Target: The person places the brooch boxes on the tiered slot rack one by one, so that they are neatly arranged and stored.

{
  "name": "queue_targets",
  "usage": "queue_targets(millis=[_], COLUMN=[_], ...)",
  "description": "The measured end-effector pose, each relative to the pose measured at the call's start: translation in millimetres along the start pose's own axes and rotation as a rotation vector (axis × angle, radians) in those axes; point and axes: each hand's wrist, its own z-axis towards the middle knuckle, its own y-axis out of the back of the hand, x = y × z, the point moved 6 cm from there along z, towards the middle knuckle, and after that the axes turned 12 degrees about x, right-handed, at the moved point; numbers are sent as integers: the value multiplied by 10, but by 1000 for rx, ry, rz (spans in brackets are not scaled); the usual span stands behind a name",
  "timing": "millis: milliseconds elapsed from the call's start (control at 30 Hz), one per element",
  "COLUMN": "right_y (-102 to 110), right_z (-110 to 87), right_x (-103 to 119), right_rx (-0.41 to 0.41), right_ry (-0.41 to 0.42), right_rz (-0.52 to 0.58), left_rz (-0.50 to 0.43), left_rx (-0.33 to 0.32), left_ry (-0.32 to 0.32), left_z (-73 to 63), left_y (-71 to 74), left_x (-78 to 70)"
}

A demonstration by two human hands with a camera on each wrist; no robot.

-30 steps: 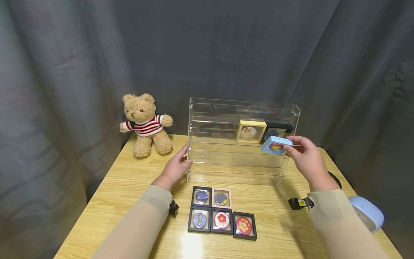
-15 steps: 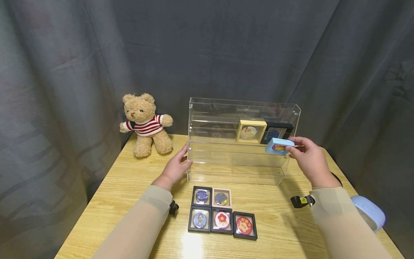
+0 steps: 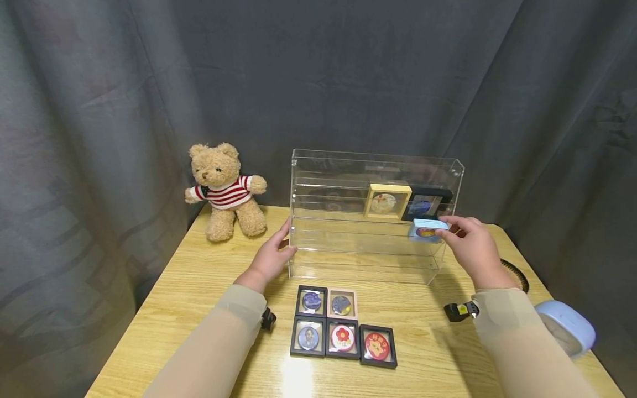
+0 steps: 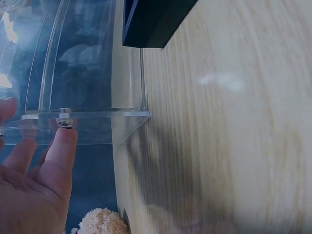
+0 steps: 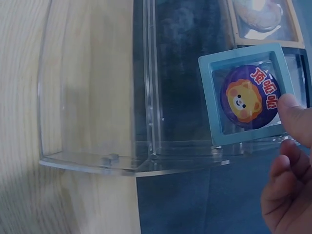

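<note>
My right hand [image 3: 468, 246] pinches a light blue display frame [image 3: 423, 226] at its right side, thumb on the front. Within the frame is a round purple badge [image 5: 249, 97] with a yellow lion face. It is tipped back before a middle tier of the clear acrylic display rack [image 3: 358, 273], just below a black frame [image 3: 425, 203] and a yellow frame [image 3: 388, 190] on the tier above. The fingers of my left hand [image 3: 269, 260] lie extended against the rack's left side panel, one fingertip at a screw [image 4: 65, 119] there.
Several framed badges lie on the wooden table [image 3: 199, 309] in front of the rack, a red one [image 3: 377, 346] at their right end. A teddy bear [image 3: 221, 190] sits at the back left. A blue clock [image 3: 567, 329] stands at the right, beside my right sleeve.
The light blue frame has been lowered slightly and tilted further back, its top edge now facing up more. My left hand stays at the rack's side.
</note>
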Motion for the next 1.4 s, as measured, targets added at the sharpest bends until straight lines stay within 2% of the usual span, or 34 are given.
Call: queue_targets(millis=[367, 867, 1133, 1300, 1400], right_y=[-134, -193, -171, -184, -255], right_z=[25, -6, -67, -171, -253], right_x=[-133, -165, -127, -20, 48], right_rx=[87, 192, 168, 126, 131], right_ry=[-34, -74, -61, 2, 39], right_rz=[10, -23, -8, 30, 27], left_rz=[-4, 3, -2, -3, 0], left_rx=[6, -1, 1, -2, 1], left_ry=[-4, 0, 5, 11, 13], left_z=[1, -2, 0, 0, 3], left_y=[-1, -4, -8, -5, -9], left_x=[10, -10, 11, 10, 15])
